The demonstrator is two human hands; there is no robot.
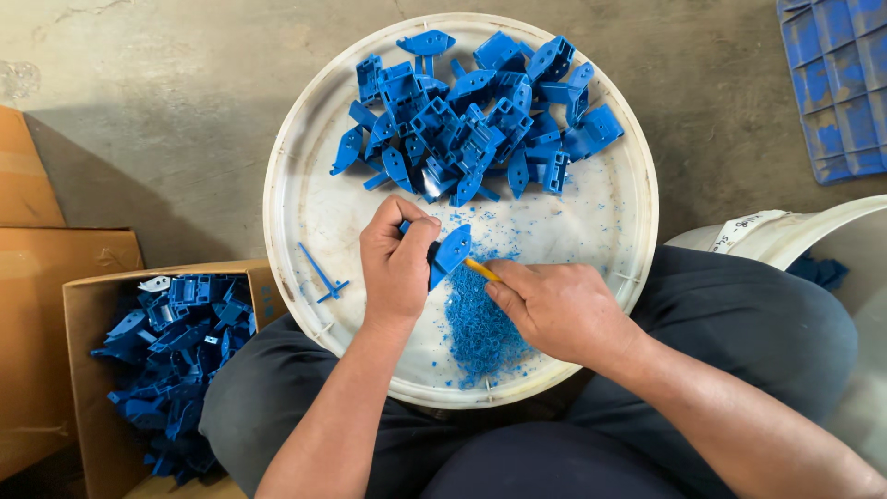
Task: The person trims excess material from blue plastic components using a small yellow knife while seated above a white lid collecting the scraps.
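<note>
My left hand (395,263) grips a blue plastic part (450,251) over a round white lid (305,217) that rests on my lap. My right hand (554,310) holds a small yellow-handled tool (480,269) whose tip touches the part's lower edge. Under both hands lies a heap of blue plastic shavings (480,328). A pile of several more blue parts (476,120) fills the far half of the lid. A thin blue sprue piece (323,274) lies on the lid to the left of my left hand.
A cardboard box (88,370) at my left holds several blue parts (176,351). A blue plastic crate (836,83) sits at the top right. A white bucket rim (795,231) stands to the right, beside my knee. The floor is concrete.
</note>
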